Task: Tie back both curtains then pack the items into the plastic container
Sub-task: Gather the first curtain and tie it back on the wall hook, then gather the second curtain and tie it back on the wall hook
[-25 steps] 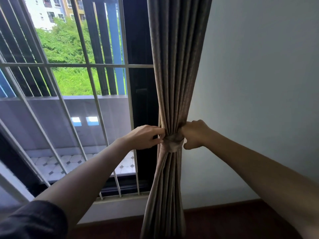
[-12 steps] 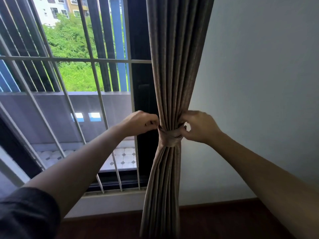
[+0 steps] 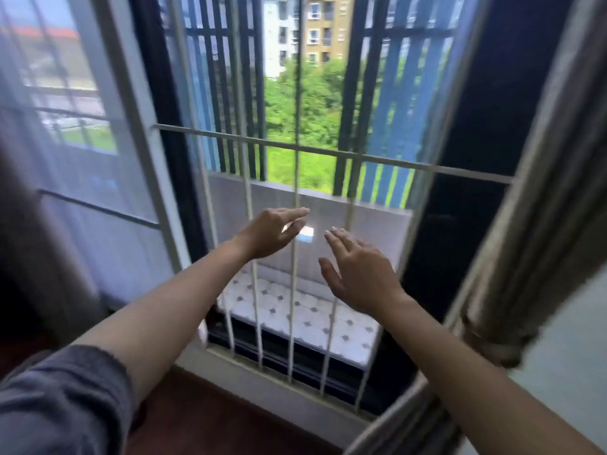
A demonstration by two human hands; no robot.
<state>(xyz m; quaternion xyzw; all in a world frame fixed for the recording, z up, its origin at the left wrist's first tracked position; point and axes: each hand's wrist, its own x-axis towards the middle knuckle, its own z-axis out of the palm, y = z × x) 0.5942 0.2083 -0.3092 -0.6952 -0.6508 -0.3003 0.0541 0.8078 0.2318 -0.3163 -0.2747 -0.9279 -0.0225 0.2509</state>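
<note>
The brown-grey right curtain [image 3: 512, 257] hangs at the right edge, gathered by a tie-back band [image 3: 492, 343] around its middle. My left hand [image 3: 272, 231] and my right hand [image 3: 358, 274] float in front of the window bars, both with fingers spread and holding nothing, well left of that curtain. At the far left a sheer pale curtain [image 3: 65, 192] hangs loose beside a dark fold of fabric [image 3: 19, 257]. The view is blurred by motion. No plastic container is in view.
White window bars [image 3: 297, 257] span the middle, with a tiled ledge [image 3: 295, 310] and blue slats behind them. Dark wooden floor [image 3: 203, 418] runs under the sill. A pale wall [image 3: 565, 372] lies to the right of the tied curtain.
Both hands let go of the tie-back and opened. The view swung left, so the tied curtain slid to the right edge and the sheer left curtain came into sight.
</note>
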